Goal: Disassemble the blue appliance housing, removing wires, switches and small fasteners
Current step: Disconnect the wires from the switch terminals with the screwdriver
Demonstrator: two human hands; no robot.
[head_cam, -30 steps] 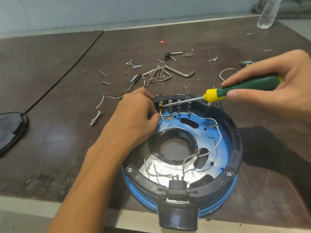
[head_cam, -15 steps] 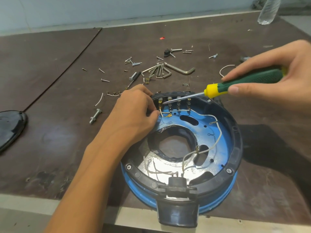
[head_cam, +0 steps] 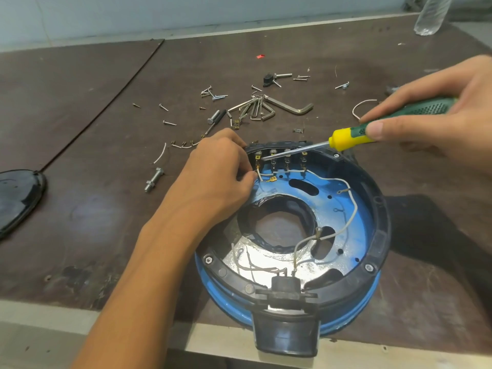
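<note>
Over to the right hand (head_cam: 439, 113) first: its grip is wrapped round the green handle of the screwdriver (head_cam: 372, 130), thumb pressed just behind the yellow collar, forefinger lying along the top. The steel shaft slants down and left across the black rim. Its tip sits at the leftmost post of the terminal row (head_cam: 286, 159) on the far wall of the blue appliance housing (head_cam: 356, 209).

Now the left hand (head_cam: 218, 179): it comes in over the housing's left rim, fingers curled tight. Thumb and fingertips pinch the short white wire (head_cam: 259, 174) right below that same post, though the back of the hand covers most of the pinch.

The housing lies open side up at the near edge of the counter (head_cam: 93, 123), its black projection (head_cam: 286, 339) jutting past the edge. Inside there is a round centre hole and a silvery foil patch (head_cam: 269, 265) on the near floor. A long white wire (head_cam: 352, 209) loops from the terminals round the right side toward the near wall, and thinner leads bunch by the black fitting at the front.

Beyond the housing, hex keys (head_cam: 266, 109), loose screws (head_cam: 214, 94) and a bolt (head_cam: 154, 179) lie scattered on the counter. A black lid (head_cam: 18, 198) is cut off at the left edge, a clear bottle (head_cam: 432, 14) at the top right. The right wrist runs out of frame. What the screwdriver tip actually bears on is too small to make out.
</note>
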